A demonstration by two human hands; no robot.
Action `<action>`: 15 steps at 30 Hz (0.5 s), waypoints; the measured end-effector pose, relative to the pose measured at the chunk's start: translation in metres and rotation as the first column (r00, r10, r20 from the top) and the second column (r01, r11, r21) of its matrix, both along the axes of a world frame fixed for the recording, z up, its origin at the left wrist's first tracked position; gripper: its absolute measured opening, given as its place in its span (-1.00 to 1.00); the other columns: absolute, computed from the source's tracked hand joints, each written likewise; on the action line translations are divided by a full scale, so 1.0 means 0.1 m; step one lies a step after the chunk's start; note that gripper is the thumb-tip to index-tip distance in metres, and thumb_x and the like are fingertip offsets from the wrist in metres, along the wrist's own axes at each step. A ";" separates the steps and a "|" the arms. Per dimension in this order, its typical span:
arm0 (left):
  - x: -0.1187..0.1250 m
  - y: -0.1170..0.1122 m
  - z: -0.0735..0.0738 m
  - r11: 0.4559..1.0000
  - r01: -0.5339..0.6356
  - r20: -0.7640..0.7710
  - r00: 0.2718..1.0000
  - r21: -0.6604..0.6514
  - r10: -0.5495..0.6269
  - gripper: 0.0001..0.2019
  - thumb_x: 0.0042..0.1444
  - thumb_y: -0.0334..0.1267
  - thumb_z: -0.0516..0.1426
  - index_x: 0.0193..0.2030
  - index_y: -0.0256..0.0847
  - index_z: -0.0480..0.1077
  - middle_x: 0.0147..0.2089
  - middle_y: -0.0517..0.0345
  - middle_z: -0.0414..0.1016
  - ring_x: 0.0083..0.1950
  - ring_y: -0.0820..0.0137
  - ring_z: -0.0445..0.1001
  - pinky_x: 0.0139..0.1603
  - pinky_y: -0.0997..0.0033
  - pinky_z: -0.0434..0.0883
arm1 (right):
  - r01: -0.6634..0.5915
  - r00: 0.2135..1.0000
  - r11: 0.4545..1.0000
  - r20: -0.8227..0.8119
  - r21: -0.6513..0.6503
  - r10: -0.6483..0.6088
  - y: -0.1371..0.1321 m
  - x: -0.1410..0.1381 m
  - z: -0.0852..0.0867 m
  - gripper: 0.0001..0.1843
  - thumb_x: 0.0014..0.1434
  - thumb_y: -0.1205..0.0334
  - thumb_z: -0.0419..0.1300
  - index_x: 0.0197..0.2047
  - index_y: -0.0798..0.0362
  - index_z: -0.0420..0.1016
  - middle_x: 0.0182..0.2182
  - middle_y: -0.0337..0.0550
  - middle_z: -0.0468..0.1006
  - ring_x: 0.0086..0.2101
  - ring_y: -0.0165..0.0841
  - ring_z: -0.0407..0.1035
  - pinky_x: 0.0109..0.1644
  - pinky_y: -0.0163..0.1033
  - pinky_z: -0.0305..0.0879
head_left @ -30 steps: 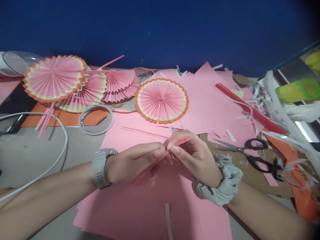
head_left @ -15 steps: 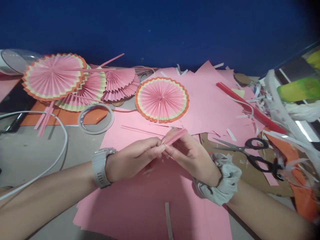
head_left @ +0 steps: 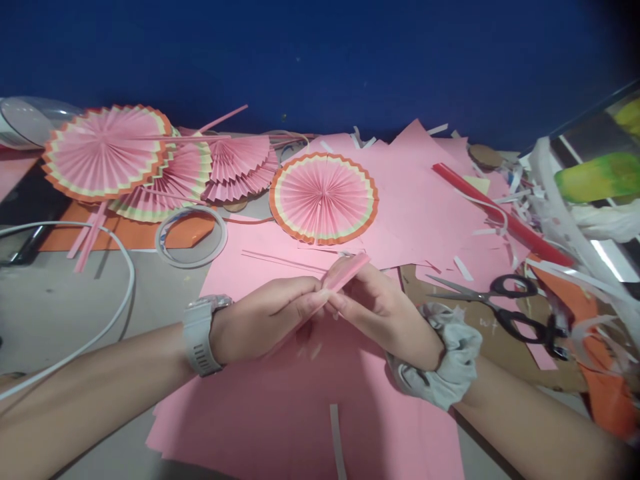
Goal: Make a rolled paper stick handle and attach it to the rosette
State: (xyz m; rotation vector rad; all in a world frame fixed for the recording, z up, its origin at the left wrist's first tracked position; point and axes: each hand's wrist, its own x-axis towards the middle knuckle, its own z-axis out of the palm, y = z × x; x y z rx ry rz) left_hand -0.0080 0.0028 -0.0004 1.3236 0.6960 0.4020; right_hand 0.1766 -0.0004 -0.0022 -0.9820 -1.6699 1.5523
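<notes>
A narrow folded pink paper strip (head_left: 353,272) is pinched between my two hands, its free end pointing up and right. My left hand (head_left: 275,308), with a grey watch at the wrist, grips the strip's lower end between thumb and fingers. Touching it, my right hand (head_left: 383,312) closes thumb and fingers on the same strip; a pale scrunchie circles that wrist. Both hands hover over pink paper sheets (head_left: 280,407). Just beyond them lies a round pleated paper fan (head_left: 324,199) with pink centre, yellow ring and orange edge.
More pleated fans (head_left: 107,153) pile up at the back left, near a roll of double-sided tape (head_left: 191,237) and a white cable (head_left: 131,280). Black-handled scissors (head_left: 500,307) rest on cardboard at the right, beside a red strip (head_left: 503,217) and paper scraps. A blue wall (head_left: 310,60) stands behind.
The strip's free end has shifted slightly left and up between my fingers. Both hands have barely moved, and everything on the table stays put.
</notes>
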 end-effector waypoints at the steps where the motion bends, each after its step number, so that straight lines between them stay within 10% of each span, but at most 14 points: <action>1: 0.00 0.00 0.01 0.999 0.008 0.017 1.000 -0.035 -0.007 -0.63 0.33 -0.15 -0.18 -0.38 -0.28 0.27 -0.51 0.17 0.43 -0.53 0.54 0.36 -0.49 0.58 0.31 | -0.017 1.000 1.000 0.005 -0.003 0.017 0.00 0.00 0.00 -0.90 0.21 0.25 0.11 -0.23 0.08 0.27 -0.38 -0.20 0.34 -0.39 -0.43 0.30 -0.31 -0.28 0.29; 15: 0.03 -0.01 -0.04 0.993 0.016 0.084 0.996 -0.119 -0.006 -0.70 0.31 -0.12 -0.13 -0.31 -0.28 0.24 -0.42 0.05 0.53 -0.36 0.38 0.54 -0.26 0.36 0.43 | -0.077 0.997 0.992 0.029 0.104 0.074 -0.02 -0.02 -0.09 -0.97 0.23 0.24 0.04 -0.24 -0.03 0.21 -0.46 -0.21 0.37 -0.38 -0.35 0.35 -0.34 -0.25 0.30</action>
